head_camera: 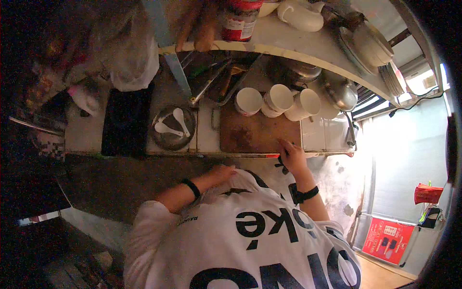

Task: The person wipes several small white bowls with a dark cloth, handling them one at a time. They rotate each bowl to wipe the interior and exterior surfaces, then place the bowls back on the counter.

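My left hand (pixel 226 174) is at the front of my white printed T-shirt (pixel 216 231), with the cloth at its fingers; the hand is blurred, so whether it grips the cloth is unclear. By the counter's front edge, my right hand (pixel 291 156) reaches over the near right corner of a brown cutting board (pixel 252 133). Its grip cannot be made out; a small dark thing lies just below it. White cups (pixel 249 101), some apparently stacked, stand along the board's back edge. Left of the board, two white spoons (pixel 180 121) rest in a round metal dish (pixel 173 142).
Above the counter runs a shelf (pixel 288 50) with a red-lidded jar (pixel 240 21) and dishes. Metal pans (pixel 341 92) stand back right. A black rectangular object (pixel 126 123) and a plastic bag (pixel 135 68) are at left.
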`<state>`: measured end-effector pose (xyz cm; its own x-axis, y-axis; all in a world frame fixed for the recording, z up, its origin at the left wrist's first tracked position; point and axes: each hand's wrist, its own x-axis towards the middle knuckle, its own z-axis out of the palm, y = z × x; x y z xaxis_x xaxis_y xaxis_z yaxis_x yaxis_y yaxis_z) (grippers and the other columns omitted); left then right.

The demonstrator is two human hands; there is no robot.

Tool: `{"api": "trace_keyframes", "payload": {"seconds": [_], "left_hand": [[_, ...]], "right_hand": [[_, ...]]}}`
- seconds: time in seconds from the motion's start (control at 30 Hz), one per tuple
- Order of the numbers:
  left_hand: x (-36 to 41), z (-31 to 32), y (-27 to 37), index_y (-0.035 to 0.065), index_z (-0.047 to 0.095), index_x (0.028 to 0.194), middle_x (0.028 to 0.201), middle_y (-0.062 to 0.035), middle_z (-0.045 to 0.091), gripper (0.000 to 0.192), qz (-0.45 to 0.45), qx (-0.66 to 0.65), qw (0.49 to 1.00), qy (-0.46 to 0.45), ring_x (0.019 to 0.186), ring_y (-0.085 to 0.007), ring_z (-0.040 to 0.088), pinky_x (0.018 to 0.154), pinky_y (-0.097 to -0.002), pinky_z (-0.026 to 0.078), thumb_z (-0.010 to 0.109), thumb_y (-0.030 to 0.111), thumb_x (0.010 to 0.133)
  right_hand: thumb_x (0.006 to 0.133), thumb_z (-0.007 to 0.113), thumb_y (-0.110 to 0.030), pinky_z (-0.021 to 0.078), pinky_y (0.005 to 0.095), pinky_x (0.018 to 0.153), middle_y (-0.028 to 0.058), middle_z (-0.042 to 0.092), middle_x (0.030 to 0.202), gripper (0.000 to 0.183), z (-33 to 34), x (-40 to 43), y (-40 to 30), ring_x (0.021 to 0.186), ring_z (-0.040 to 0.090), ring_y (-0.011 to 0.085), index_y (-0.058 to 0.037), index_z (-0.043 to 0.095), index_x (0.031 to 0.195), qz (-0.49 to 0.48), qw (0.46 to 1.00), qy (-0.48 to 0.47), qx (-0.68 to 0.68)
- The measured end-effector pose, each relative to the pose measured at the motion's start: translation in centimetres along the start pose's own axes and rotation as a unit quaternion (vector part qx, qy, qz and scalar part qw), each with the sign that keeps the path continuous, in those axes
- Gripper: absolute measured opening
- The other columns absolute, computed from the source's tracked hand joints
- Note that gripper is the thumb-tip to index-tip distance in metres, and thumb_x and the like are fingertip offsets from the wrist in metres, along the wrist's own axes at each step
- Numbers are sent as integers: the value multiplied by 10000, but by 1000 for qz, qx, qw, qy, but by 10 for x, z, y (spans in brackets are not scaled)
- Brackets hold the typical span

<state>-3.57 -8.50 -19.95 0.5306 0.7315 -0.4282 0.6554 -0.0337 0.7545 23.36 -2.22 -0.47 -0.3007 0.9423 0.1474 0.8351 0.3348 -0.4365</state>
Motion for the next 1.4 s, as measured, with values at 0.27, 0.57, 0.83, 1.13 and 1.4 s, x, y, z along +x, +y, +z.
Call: {"api": "trace_keyframes", "payload": {"seconds": [0.27, 0.57, 0.83, 1.13, 1.4], "left_hand": [[-20, -20, -16, 53, 618, 1069, 1054, -200, 587, 556, -206, -77, 975, -26, 956, -335, 551, 857, -412, 410, 395, 525, 878], [-113, -58, 44, 71, 481, 1230, 1173, -138, 502, 467, 113, -72, 973, -187, 1074, -263, 475, 970, -372, 349, 509, 386, 886], [-144, -72, 67, 67, 463, 1241, 1187, -142, 492, 476, 106, -135, 964, -203, 1083, -267, 471, 970, -373, 351, 517, 375, 882], [-151, -70, 62, 62, 443, 1253, 1203, -146, 481, 488, 90, -164, 966, -177, 1094, -270, 467, 969, -374, 353, 526, 364, 878], [-143, -76, 63, 58, 425, 1263, 1218, -150, 472, 500, 85, -179, 967, -158, 1104, -274, 463, 969, -375, 354, 534, 353, 873]], "right_hand": [[756, 601, -135, 480, 416, 614, 156, 619, 791, 174, -8, -11, -8, 704, 586, 358, -76, 630, 917, -29, 998, -15, -61], [768, 590, -294, 491, 391, 572, 78, 619, 730, 190, -22, -45, -16, 666, 606, 275, -145, 658, 864, -39, 971, -220, -79], [784, 544, -312, 479, 380, 569, 74, 604, 686, 189, -32, -86, -30, 658, 599, 250, -160, 654, 806, -210, 911, -300, -191], [761, 534, -257, 498, 365, 588, 62, 623, 785, 193, -53, -112, -47, 702, 612, 248, -190, 647, 902, -144, 950, -239, -137], [769, 532, -262, 499, 368, 600, 53, 627, 809, 188, 16, -137, -4, 728, 613, 252, -194, 650, 899, -83, 940, -313, -111]]}}
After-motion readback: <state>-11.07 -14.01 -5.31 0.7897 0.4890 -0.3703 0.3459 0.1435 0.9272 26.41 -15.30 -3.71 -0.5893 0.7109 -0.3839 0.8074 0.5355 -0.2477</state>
